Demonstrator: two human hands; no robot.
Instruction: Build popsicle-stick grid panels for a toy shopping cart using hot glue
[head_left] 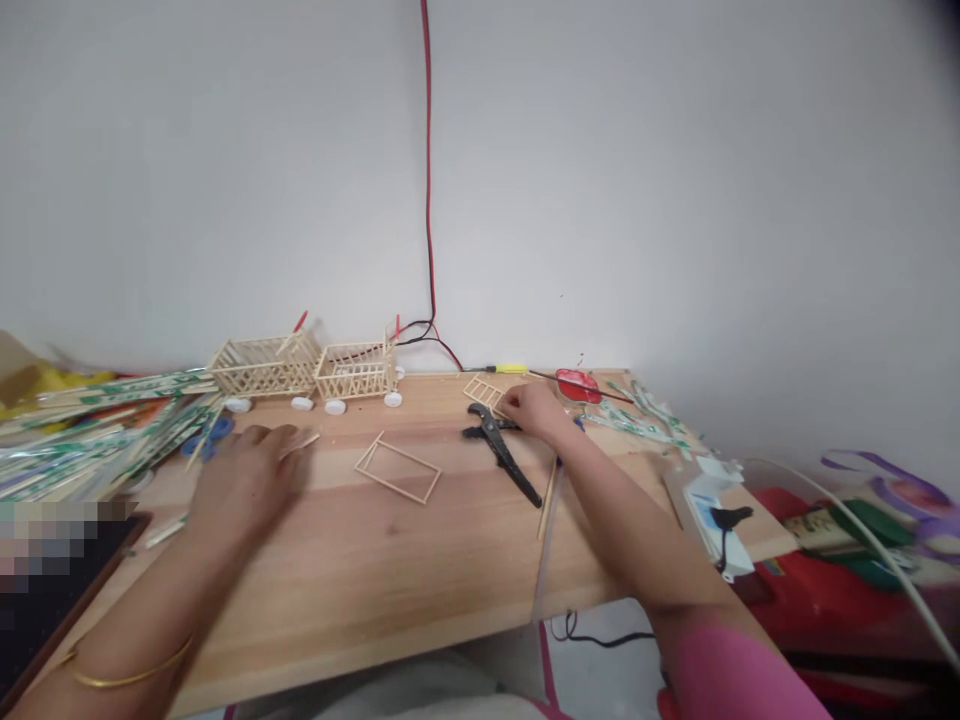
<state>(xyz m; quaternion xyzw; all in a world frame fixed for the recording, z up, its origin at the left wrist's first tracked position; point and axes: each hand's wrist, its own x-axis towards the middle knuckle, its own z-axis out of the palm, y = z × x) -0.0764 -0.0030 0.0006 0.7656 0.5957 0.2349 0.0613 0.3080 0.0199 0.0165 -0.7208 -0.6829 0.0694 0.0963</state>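
My left hand (pixel 244 485), slightly blurred, is over the left part of the table with its fingers curled. A short wooden stick (pixel 302 444) juts from between its thumb and fingers. Farther right, my right hand (pixel 536 412) pinches the near edge of a small ladder-like stick frame (pixel 484 393) lying at the back. Just below that hand rest black-handled cutters (pixel 501 450). Between my hands lies a rectangular stick frame (pixel 397 472) with one loose-looking stick across a corner. Two stick-built carts, a larger cart (pixel 262 367) and a smaller cart (pixel 356 372), stand on white wheels behind my left hand.
Wrapped sticks (pixel 97 430) are heaped at the left, above a dark screen (pixel 60 600). A red lid-like object (pixel 577 386) and torn wrappers (pixel 637 420) lie back right. A white device (pixel 716 515) sits at the right edge. A red-black cable (pixel 428 180) hangs down the wall.
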